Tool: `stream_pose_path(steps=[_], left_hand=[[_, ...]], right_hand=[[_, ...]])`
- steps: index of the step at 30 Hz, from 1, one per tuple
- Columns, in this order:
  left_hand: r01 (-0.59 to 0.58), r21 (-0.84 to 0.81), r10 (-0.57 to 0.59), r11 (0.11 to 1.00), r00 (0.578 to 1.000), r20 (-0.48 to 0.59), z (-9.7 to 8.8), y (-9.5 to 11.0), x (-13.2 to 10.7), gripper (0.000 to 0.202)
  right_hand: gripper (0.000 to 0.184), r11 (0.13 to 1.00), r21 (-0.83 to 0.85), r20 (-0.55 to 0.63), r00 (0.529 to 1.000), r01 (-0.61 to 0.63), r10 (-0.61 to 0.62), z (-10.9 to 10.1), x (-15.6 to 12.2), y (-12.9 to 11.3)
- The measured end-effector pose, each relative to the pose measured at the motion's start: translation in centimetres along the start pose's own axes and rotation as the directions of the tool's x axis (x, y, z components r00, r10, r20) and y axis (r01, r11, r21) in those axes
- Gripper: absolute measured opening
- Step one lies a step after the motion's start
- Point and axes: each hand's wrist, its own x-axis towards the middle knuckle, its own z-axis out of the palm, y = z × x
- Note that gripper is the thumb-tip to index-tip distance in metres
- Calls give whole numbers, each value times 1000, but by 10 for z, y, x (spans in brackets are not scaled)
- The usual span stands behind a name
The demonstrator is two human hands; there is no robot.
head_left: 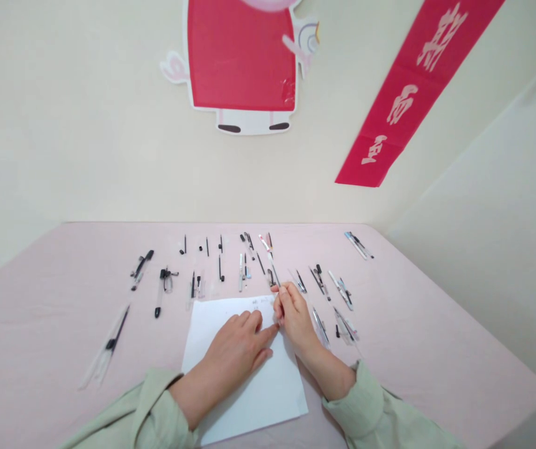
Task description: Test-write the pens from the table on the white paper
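Note:
A white sheet of paper (261, 399) lies on the pink surface, with a little faint writing near its top edge. My left hand (237, 340) rests on the sheet, index finger and thumb stretched apart, the fingertip close to my other hand. Over the paper's upper right corner, my right hand (292, 315) is closed on a slim pen refill (275, 273), whose upper end sticks out above the fingers. Its lower end is hidden by the hand. Beyond the sheet lie a pen refill (260, 263) and a white pen tube (240, 272).
Several taken-apart pens lie around the pink tabletop (389, 380): a clear barrel with a refill (118, 327) at left, a black-capped pen (158, 296), parts (345, 324) at right, and blue-ended pens (358, 245) at far right. A wall (109, 181) stands behind.

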Motion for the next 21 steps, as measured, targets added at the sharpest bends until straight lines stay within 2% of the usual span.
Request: stream_pose_path(steps=[3,5,8,10,11,13,15,17,19,21], left_hand=[[64,37,-65,997,998,15,1,-1,0,36],[151,74,-152,986,988,8,2,-4,-2,38],[330,119,-327,936,944,-49,3,-11,-5,41],[405,125,-396,906,914,-90,3,-15,-7,43],[410,118,-400,904,911,-101,3,-16,-8,44],[357,91,-349,930,933,-87,2,-14,-8,43],[241,64,-239,968,970,-39,1,-9,-6,37],[139,56,-139,989,990,-2,-1,-4,-3,30],[112,65,-112,992,994,7,-1,-2,0,28],[147,83,-148,986,989,9,0,-3,4,32]], right_hand=[[29,1000,13,8,1000,-28,28,0,1,3],[30,999,19,13,999,-29,29,0,1,3],[32,999,21,22,999,-27,27,-1,0,4],[31,1000,8,22,1000,-22,22,-1,0,4],[31,1000,3,23,1000,-20,20,-1,0,4],[30,1000,2,26,999,-18,18,-1,1,5],[31,1000,8,25,1000,-15,15,0,1,6],[31,1000,11,19,1000,-11,10,1,1,6],[32,1000,11,19,1000,-9,9,1,1,6],[32,1000,8,25,1000,-14,14,2,1,5]])
